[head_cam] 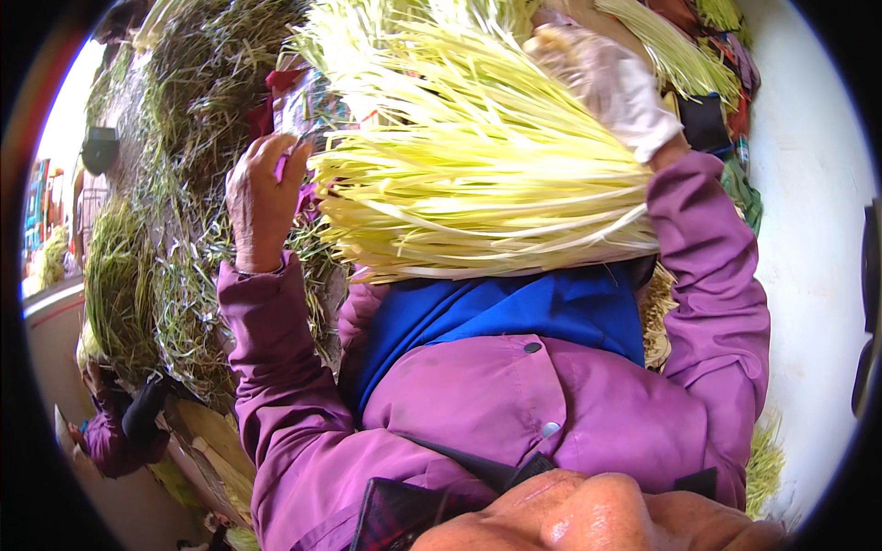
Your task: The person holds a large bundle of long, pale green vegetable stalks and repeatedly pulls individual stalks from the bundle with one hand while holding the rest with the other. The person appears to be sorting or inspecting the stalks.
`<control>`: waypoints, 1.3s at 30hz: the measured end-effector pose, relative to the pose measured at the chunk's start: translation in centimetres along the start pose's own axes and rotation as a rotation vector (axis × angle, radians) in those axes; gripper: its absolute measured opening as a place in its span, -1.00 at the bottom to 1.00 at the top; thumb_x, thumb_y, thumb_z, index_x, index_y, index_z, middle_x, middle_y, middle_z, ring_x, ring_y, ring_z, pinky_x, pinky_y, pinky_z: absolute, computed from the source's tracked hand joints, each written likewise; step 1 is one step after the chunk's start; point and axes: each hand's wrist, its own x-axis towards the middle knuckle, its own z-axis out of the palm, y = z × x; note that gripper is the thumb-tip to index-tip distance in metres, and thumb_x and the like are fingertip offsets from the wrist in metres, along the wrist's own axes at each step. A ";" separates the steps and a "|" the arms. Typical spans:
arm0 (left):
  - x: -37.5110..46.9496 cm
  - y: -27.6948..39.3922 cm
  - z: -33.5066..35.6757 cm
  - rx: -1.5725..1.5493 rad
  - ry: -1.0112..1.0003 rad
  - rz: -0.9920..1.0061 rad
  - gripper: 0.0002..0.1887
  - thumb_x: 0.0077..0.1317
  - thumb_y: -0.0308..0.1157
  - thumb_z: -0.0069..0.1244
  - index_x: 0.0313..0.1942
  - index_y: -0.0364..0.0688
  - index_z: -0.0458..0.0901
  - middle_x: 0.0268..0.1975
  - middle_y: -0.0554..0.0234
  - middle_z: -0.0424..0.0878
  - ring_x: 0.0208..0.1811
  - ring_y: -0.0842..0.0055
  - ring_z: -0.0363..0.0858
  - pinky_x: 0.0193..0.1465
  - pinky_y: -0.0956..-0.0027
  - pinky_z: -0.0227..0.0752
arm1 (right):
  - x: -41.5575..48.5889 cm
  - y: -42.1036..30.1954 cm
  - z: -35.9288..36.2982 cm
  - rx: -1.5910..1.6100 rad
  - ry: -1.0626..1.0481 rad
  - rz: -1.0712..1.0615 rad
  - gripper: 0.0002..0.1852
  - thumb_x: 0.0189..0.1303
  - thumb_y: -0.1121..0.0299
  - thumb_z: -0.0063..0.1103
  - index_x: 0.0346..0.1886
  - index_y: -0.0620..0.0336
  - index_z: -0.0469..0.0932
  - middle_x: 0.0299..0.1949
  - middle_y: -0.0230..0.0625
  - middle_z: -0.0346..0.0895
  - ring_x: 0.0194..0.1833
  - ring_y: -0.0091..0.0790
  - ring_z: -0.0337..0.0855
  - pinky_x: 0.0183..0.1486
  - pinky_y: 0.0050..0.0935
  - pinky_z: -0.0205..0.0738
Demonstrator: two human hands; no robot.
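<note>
A large bundle of pale yellow leafy stalks, like blanched chives (482, 200), lies across my lap over a blue apron (510, 303). My right hand (599, 82), in a soiled white glove, is closed around stalks on the bundle's right side. The right forearm crosses the bundle's right end and hides it. Bare, with bent fingers, my left hand (265, 200) is raised just left of the loose leaf tips. Its thumb and forefinger tips come close together; whether they pinch a thin leaf is too small to tell.
Green leaf trimmings (200, 131) cover the ground on the left. Another person (127, 427) in purple crouches at lower left, near a green bundle (117, 296). More yellow stalks (675, 48) lie at upper right. A white wall (813, 206) runs along my right.
</note>
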 end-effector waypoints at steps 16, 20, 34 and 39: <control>2.4 12.2 4.8 -0.231 -0.330 0.482 -0.45 0.37 -0.03 0.16 0.23 -0.19 0.62 0.27 0.07 0.61 0.31 0.14 0.52 0.37 0.04 0.31 | -4.6 1.0 4.6 -0.032 0.266 -0.186 -0.52 0.37 0.28 0.35 0.33 0.10 0.57 0.14 -0.12 0.69 0.12 -0.04 0.71 0.18 -0.22 0.58; 0.8 12.3 5.0 -0.275 -0.378 0.436 -0.48 0.37 -0.08 0.15 0.19 -0.25 0.63 0.17 0.05 0.65 0.24 0.13 0.55 0.35 0.04 0.32 | -3.5 2.6 5.4 0.121 0.331 -0.108 -0.66 0.38 0.38 0.29 0.20 0.07 0.67 -0.01 -0.17 0.77 -0.02 -0.11 0.79 0.02 -0.27 0.66; 2.1 12.8 5.1 -0.339 -0.192 0.472 -0.45 0.30 -0.14 0.23 0.22 -0.21 0.59 0.21 0.11 0.59 0.15 0.15 0.57 0.22 0.07 0.40 | -2.6 2.7 4.3 0.543 0.279 0.144 -0.75 0.46 0.44 0.28 0.15 0.19 0.70 -0.05 -0.31 0.80 -0.05 -0.57 0.71 0.10 -0.53 0.56; 3.2 13.4 5.9 -0.250 -0.320 0.507 -0.57 0.25 -0.07 0.23 -0.07 -0.24 0.69 -0.04 0.14 0.65 0.04 0.21 0.58 0.12 0.09 0.41 | -2.5 3.0 4.2 0.539 0.299 0.177 -0.75 0.48 0.43 0.26 0.14 0.24 0.70 -0.04 -0.30 0.80 -0.03 -0.56 0.71 0.13 -0.54 0.55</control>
